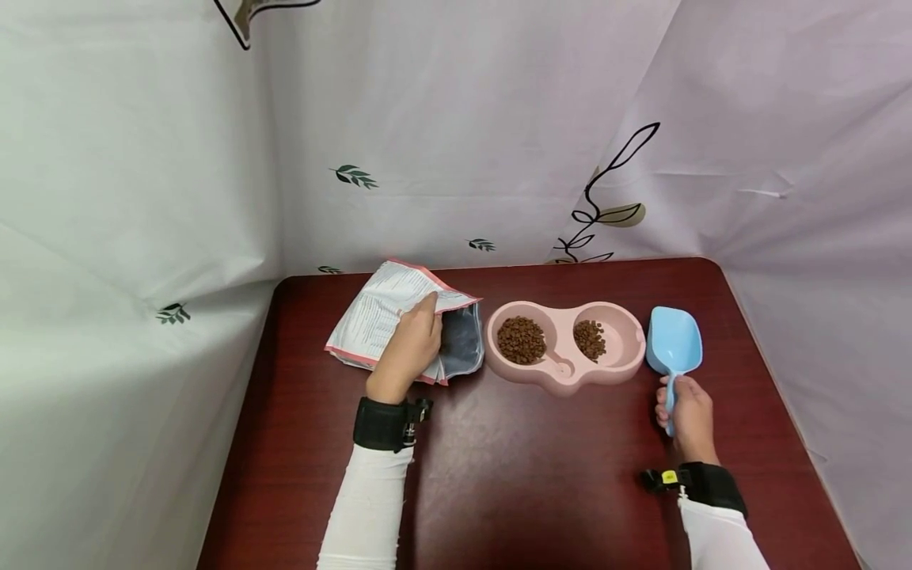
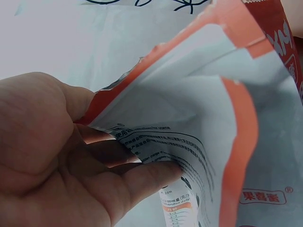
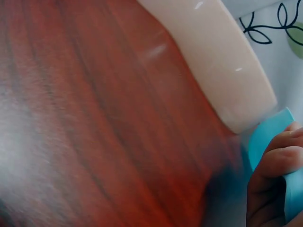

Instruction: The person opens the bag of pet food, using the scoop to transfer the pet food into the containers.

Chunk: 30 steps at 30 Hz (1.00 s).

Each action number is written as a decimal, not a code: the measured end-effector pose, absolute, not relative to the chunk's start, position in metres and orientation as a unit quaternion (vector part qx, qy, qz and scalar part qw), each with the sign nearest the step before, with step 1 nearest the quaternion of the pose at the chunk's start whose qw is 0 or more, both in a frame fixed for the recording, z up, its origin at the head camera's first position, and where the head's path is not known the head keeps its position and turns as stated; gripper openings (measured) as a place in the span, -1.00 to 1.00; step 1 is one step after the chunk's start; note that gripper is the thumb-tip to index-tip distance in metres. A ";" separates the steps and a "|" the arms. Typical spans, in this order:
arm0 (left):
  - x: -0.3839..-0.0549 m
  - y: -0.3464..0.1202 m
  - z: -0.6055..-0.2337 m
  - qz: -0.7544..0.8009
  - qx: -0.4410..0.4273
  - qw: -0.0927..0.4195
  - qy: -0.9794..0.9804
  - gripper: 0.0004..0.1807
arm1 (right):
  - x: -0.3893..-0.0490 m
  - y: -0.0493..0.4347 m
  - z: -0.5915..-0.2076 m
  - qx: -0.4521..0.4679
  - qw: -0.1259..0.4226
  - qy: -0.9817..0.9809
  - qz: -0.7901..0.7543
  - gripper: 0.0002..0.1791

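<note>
Just right of the pink double bowl [image 1: 564,321], here's the blue scoop [image 1: 674,340], its long axis running nearly straight away from the person, pan at the far end, handle pointing back. Over on the bowl's left it's the bag [image 1: 390,307], lying aslant, its gaping mouth facing right, close beside the bowl!

Looks now: the scoop is pale blue, its deep pan squarish with rounded corners. The bag shows a white panel of fine dark print, red borders and a silvery grey lining; the wrist view catches a ragged edge on that red border. The bowl stretches left to right, two round wells, brown pellets [image 1: 522,340] spread over the left one's floor, a smaller heap at the left side of the other.

To the hands! Left of the bowl, the left hand [image 1: 412,342] pinches the bag by its mouth edge; right of it, the right hand [image 1: 693,412] has its fingers curled round the scoop's handle, hiding part of it. The bag's depths are too dark to read, and the right wrist view cuts off both bowl and scoop. Beneath the bowl, a dark red table [image 1: 534,475]; behind it, a pale leaf-printed backdrop [image 1: 456,119].
</note>
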<state>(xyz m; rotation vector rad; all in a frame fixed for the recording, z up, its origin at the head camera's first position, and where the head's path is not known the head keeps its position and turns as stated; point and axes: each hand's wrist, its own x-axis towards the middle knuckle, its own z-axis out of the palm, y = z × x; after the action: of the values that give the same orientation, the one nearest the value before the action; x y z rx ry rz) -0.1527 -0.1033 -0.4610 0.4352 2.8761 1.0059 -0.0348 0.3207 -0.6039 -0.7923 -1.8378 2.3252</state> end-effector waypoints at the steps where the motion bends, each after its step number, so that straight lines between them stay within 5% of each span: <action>1: -0.153 -0.103 -0.461 0.328 0.143 0.031 0.933 -0.50 | -0.035 0.319 -0.606 -0.262 0.039 -0.597 0.758 -0.66; 30: -0.151 -0.102 -0.459 0.325 0.133 0.038 0.935 -0.49 | -0.030 0.310 -0.608 -0.279 0.001 -0.610 0.742 -0.56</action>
<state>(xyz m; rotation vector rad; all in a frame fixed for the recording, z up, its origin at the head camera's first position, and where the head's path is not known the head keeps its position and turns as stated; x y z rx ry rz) -0.1508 -0.1020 -0.4591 0.4072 2.8698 0.9981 -0.0303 0.3097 -0.6076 -0.8755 -1.9137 2.3290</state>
